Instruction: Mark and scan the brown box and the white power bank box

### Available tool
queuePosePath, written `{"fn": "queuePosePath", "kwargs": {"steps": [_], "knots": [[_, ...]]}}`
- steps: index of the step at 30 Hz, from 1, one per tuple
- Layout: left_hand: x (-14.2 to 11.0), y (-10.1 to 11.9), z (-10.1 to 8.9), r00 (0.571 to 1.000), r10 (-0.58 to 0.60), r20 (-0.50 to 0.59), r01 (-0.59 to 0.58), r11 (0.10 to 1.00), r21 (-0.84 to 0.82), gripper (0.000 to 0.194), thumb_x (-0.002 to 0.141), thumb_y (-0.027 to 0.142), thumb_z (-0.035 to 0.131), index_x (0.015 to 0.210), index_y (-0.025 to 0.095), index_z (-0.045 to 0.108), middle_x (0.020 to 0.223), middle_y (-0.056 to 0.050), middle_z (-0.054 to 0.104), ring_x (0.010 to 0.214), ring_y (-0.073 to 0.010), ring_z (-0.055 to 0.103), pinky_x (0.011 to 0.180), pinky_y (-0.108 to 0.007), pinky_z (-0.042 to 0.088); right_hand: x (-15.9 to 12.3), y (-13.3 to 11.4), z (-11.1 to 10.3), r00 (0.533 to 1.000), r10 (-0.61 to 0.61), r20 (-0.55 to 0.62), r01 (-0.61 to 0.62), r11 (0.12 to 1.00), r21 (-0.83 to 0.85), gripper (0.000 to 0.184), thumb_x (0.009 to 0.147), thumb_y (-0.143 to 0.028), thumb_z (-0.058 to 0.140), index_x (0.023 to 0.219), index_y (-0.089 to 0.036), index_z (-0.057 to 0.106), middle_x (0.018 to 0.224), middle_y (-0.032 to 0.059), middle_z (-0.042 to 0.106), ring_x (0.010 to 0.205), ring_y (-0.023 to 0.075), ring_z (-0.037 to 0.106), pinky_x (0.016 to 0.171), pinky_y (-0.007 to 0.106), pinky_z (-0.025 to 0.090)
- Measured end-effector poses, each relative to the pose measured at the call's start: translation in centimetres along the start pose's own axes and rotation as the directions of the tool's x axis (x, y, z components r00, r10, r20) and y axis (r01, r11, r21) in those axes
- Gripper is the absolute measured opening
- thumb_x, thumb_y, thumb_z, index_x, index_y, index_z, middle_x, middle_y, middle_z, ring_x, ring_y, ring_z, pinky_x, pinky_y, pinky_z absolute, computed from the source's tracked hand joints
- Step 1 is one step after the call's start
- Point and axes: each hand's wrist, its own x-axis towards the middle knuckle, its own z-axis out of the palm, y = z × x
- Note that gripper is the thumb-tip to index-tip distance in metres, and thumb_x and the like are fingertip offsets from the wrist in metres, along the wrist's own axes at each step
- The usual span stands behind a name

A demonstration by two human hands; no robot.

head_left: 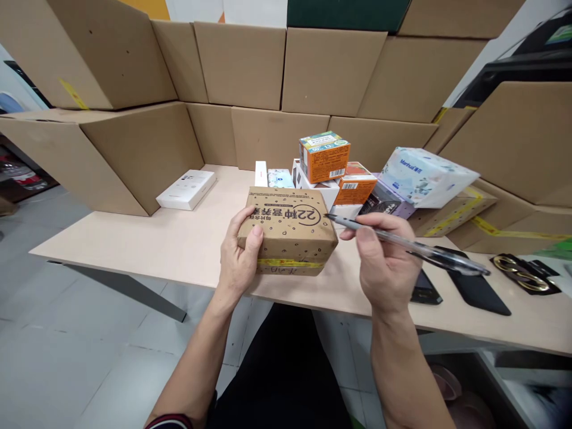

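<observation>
Brown box is gripped at its left end by the left hand, at the table front edge. Pen is pinched in the right hand, tip touching the box's right top edge. Orange cartons stacked just behind the box.

Packing room: stacked cardboard cartons

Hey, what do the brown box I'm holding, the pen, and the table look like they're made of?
The brown box looks like matte kraft cardboard: dull fibrous brown, black print, a yellow tape strip. The pen in the right hand seems clear glossy plastic, since its barrel is see-through with highlights. The table looks like pale wood-look laminate, smooth and even, though solid wood can't be ruled out.
</observation>
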Motion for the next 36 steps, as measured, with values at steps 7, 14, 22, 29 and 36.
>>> {"fn": "queuePosePath", "kwargs": {"steps": [7,14,22,29,36], "knots": [[0.2,-0.2,0.0,1.0,0.006,0.019,-0.006,1.0,0.004,0.046,0.096,0.055,0.058,0.133,0.028,0.059,0.142,-0.006,0.062,0.132,-0.0274,0.057,0.115,-0.048,0.045,0.9,0.4,2.4,0.976,-0.007,0.22,0.038,0.99,-0.135,0.024,0.103,-0.044,0.049,0.089,-0.024,0.054,0.07,-0.0055,0.06,0.061,0.0117,0.059,0.06,0.028,0.047],[0.1,-0.2,0.1,1.0,0.025,0.013,-0.025,1.0,0.009,0.045,0.096,0.056,0.057,0.132,0.028,0.06,0.141,-0.006,0.061,0.133,-0.0275,0.056,0.115,-0.048,0.045,1.2,0.1,2.6,0.976,-0.052,0.213,0.099,0.972,-0.213,0.021,0.103,-0.038,0.048,0.088,-0.025,0.052,0.069,-0.0064,0.058,0.06,0.0107,0.058,0.059,0.026,0.046],[0.1,-0.3,0.1,0.999,0.033,0.006,-0.033,0.999,-0.001,0.047,0.096,0.057,0.058,0.132,0.028,0.059,0.141,-0.006,0.061,0.132,-0.0274,0.057,0.114,-0.048,0.046,1.5,-0.7,2.6,0.955,-0.103,0.278,0.173,0.956,-0.237,0.021,0.102,-0.032,0.047,0.083,-0.025,0.051,0.066,-0.0066,0.057,0.059,0.0101,0.057,0.058,0.024,0.046],[0.1,-0.3,0.1,0.999,0.032,0.006,-0.032,0.999,0.003,0.046,0.096,0.056,0.058,0.132,0.027,0.06,0.141,-0.006,0.061,0.133,-0.0275,0.056,0.115,-0.048,0.044,1.5,-0.4,2.5,0.949,-0.132,0.287,0.203,0.951,-0.233,0.019,0.101,-0.03,0.048,0.084,-0.024,0.052,0.07,-0.0059,0.06,0.062,0.0099,0.058,0.06,0.024,0.047],[0.2,-0.5,0.1,0.999,0.033,-0.006,-0.033,0.999,0.019,0.048,0.095,0.057,0.058,0.132,0.027,0.06,0.14,-0.006,0.063,0.132,-0.0259,0.057,0.113,-0.045,0.047,0.9,0.5,2.6,1.0,0.005,0.013,-0.006,0.997,0.075,0.019,0.103,-0.04,0.053,0.093,-0.024,0.054,0.068,-0.0068,0.061,0.054,0.0094,0.057,0.052,0.023,0.046]]}}
